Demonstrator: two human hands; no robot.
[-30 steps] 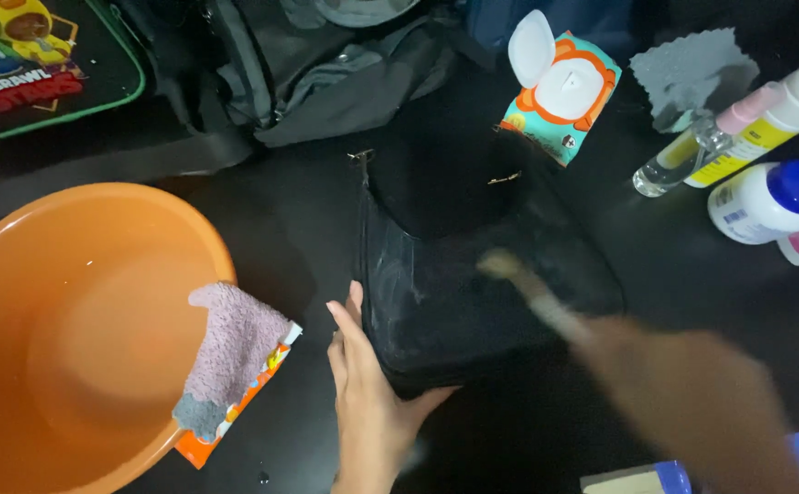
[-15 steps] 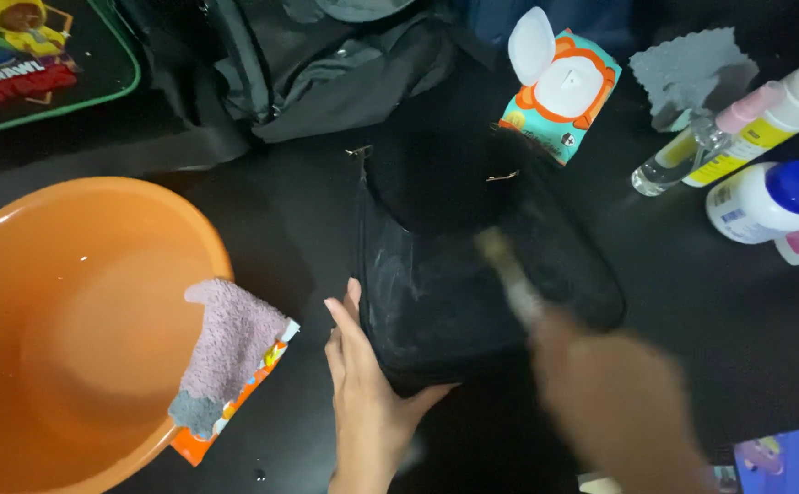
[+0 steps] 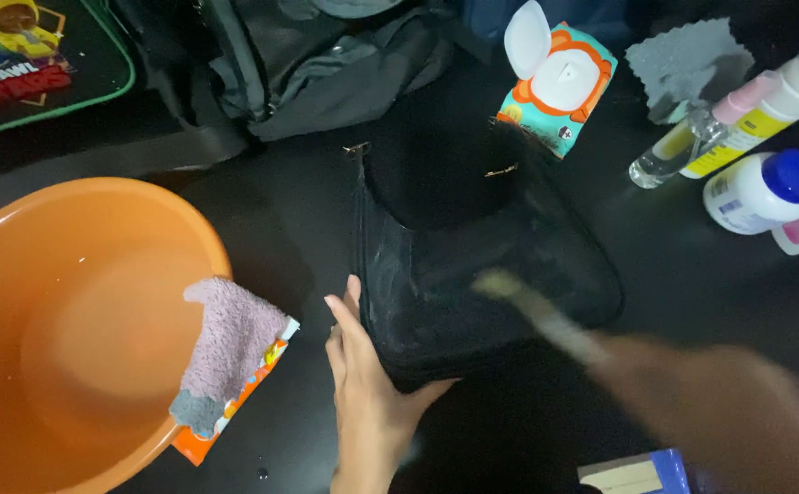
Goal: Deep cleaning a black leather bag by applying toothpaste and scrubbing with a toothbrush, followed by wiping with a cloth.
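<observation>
A black bag lies flat on the dark table, its surface streaked with pale smears. My left hand grips the bag's near left corner, thumb under the front edge. My right hand, blurred by motion, holds a small light-coloured brush whose tip rests on the bag's right half.
An orange basin stands at the left with a lilac cloth draped over its rim. A wet-wipe pack with open lid, a grey cloth, spray bottles and a blue-capped bottle sit at the back right. Dark bags lie behind.
My right hand swept the brush left and up across the bag, then back down to the right. My left hand and the bag stayed in place.
</observation>
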